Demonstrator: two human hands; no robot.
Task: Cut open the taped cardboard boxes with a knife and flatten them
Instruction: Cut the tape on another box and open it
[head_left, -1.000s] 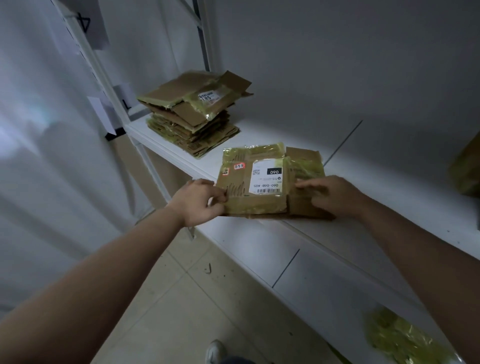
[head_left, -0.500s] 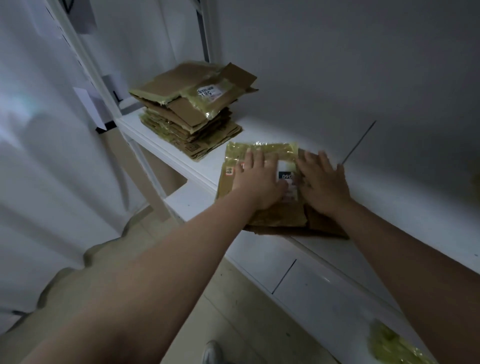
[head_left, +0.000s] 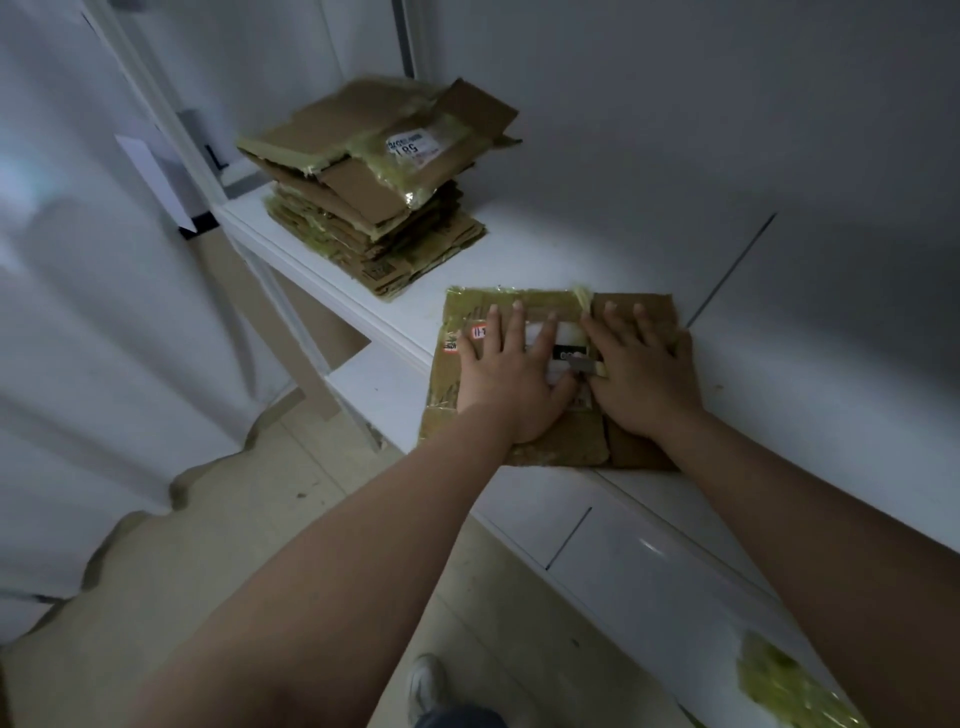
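Brown cardboard, streaked with yellowish tape, lies flat under both palms: the flattened box sits at the front edge of the white shelf, its near edge just overhanging. I've got the left hand spread wide on the taped left half, fingers straight and pointing away from me, palm pressing down. The right hand is pressed flat beside it on the bare brown half, fingers fanned out the same way. The thumbs nearly meet over the white shipping label, which peeks out in the gap between the two hands. There's a small grey bit between the thumbs; I can't tell what it is.

Ahead of the left hand and off to its left, well apart, sits the stack of flattened boxes, the top one skewed with a label facing up. Far back on the right-hand side, near my right forearm, crumpled yellowish tape lies on the lower ledge. Below the arms, a shoe on the floor.
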